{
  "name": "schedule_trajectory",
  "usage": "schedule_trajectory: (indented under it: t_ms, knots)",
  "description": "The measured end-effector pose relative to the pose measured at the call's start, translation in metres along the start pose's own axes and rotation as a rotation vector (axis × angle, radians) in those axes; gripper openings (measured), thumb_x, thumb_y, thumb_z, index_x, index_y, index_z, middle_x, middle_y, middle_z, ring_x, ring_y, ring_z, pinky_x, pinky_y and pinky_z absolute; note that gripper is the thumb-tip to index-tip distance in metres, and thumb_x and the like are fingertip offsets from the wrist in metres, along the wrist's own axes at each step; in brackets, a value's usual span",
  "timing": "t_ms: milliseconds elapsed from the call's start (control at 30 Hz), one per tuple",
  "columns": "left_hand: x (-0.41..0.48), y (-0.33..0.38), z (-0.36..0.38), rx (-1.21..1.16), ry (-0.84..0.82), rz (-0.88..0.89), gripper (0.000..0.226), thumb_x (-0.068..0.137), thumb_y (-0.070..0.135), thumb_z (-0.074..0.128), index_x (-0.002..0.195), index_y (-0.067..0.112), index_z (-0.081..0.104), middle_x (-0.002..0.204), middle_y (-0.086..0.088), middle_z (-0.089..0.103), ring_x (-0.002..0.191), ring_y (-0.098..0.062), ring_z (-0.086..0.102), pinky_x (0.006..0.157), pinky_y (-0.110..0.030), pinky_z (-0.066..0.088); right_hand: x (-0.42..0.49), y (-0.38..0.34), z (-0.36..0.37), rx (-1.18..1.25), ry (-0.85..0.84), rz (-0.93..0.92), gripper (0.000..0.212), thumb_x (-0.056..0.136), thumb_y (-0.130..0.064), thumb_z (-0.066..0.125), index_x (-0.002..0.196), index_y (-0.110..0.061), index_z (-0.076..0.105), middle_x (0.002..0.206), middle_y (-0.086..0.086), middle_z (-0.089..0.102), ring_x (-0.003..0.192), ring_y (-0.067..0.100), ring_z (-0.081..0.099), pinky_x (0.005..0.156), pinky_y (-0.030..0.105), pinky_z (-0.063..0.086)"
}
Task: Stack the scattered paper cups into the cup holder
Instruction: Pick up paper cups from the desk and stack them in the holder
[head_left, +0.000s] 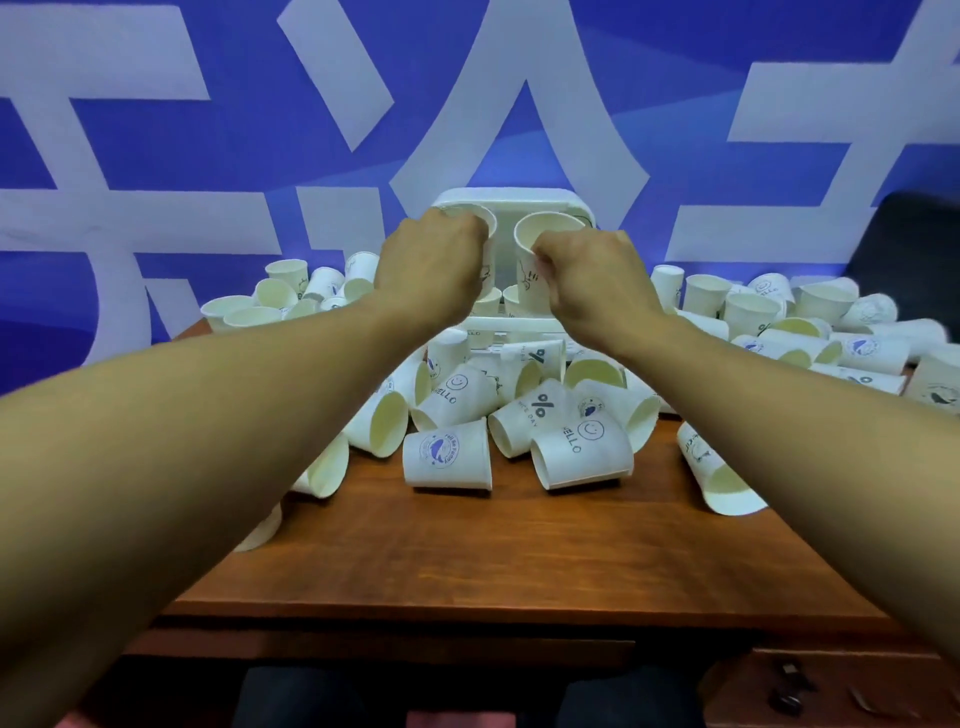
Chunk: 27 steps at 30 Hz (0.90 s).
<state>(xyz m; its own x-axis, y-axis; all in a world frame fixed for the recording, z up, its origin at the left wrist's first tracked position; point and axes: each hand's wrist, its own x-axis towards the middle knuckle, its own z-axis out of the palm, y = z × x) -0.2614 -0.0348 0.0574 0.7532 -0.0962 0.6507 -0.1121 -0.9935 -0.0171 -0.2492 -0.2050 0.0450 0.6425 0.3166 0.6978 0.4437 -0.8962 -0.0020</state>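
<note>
Blue banner (156, 156) backs a wooden table (519, 545) littered with paper cups (447, 457).
My left hand (431, 260) clamps one cup (478, 215), my right hand (592, 280) a second cup (530, 260), mouth-up at the white cup holder (511, 196), presumably for nesting.

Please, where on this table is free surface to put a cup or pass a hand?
Free: the near strip of the brown wooden table, between the front edge and the white blue-logo paper cup and white HELLO paper cup. Also a gap between that cup and the lying white paper cup. Crowded: everything around the white plastic cup holder.
</note>
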Motion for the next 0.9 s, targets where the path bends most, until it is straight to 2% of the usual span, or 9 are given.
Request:
schedule_trajectory:
  t_ms: [133,267,367,433,600,700,800,900]
  knots:
    - [0.017,-0.007,0.016,-0.033,-0.009,0.0,0.034,0.067,-0.001,0.074,0.094,0.013,0.061,0.084,-0.012,0.058,0.071,-0.035,0.044,0.059,-0.036,0.029,0.02,0.013,0.017,-0.089,-0.016,0.031,0.017,0.09,-0.002,0.051,0.103,-0.01,0.059,0.091,0.018,0.067,0.07,0.031,0.038,0.071,0.032,0.026]
    - [0.029,-0.013,0.037,-0.038,-0.017,0.001,0.028,0.072,-0.006,0.063,0.094,0.012,0.059,0.083,-0.011,0.052,0.07,-0.036,0.044,0.06,-0.038,0.03,0.035,0.025,0.035,-0.024,-0.014,0.079,0.02,0.097,-0.014,0.048,0.113,-0.015,0.059,0.098,0.023,0.06,0.089,0.037,0.046,0.067,0.034,0.028]
    - [0.037,-0.016,0.051,-0.031,-0.026,0.012,0.029,0.072,-0.009,0.056,0.092,0.011,0.058,0.072,-0.005,0.037,0.066,-0.035,0.04,0.06,-0.038,0.031,0.048,0.031,0.048,0.021,-0.049,0.077,0.018,0.098,-0.021,0.047,0.11,-0.017,0.06,0.096,0.02,0.061,0.079,0.032,0.04,0.063,0.034,0.031]
    - [0.044,-0.02,0.059,-0.016,-0.027,0.026,0.031,0.072,-0.01,0.057,0.095,0.011,0.059,0.072,-0.005,0.037,0.064,-0.033,0.039,0.059,-0.038,0.031,0.056,0.035,0.057,0.016,-0.088,0.086,0.019,0.099,-0.023,0.046,0.11,-0.018,0.061,0.094,0.019,0.062,0.076,0.032,0.04,0.062,0.035,0.033]
    - [0.065,-0.023,0.074,-0.032,-0.035,0.028,0.036,0.068,-0.012,0.06,0.095,0.012,0.062,0.066,-0.002,0.031,0.051,-0.02,0.024,0.053,-0.034,0.026,0.074,0.046,0.077,-0.029,-0.141,0.078,0.021,0.099,-0.026,0.046,0.112,-0.02,0.061,0.099,0.017,0.065,0.084,0.035,0.051,0.063,0.035,0.038]
    - [0.075,-0.023,0.084,-0.031,-0.036,0.057,0.035,0.073,-0.009,0.063,0.101,0.012,0.064,0.077,-0.006,0.038,0.061,-0.027,0.035,0.054,-0.033,0.031,0.084,0.051,0.087,-0.045,-0.161,0.065,0.02,0.099,-0.026,0.047,0.111,-0.02,0.061,0.099,0.016,0.066,0.087,0.037,0.054,0.065,0.035,0.04]
    - [0.085,-0.025,0.094,-0.03,-0.049,0.09,0.032,0.076,-0.006,0.063,0.103,0.012,0.065,0.08,-0.009,0.043,0.067,-0.029,0.039,0.056,-0.033,0.034,0.094,0.057,0.095,-0.053,-0.169,0.068,0.018,0.099,-0.027,0.047,0.107,-0.021,0.062,0.095,0.015,0.065,0.08,0.033,0.049,0.064,0.034,0.04]
    - [0.092,-0.026,0.105,-0.006,-0.108,0.112,0.031,0.079,-0.005,0.061,0.105,0.011,0.064,0.087,-0.014,0.056,0.069,-0.028,0.042,0.058,-0.034,0.034,0.099,0.062,0.103,-0.07,-0.215,0.051,0.016,0.098,-0.026,0.047,0.102,-0.021,0.062,0.084,0.011,0.06,0.074,0.031,0.047,0.059,0.033,0.035]
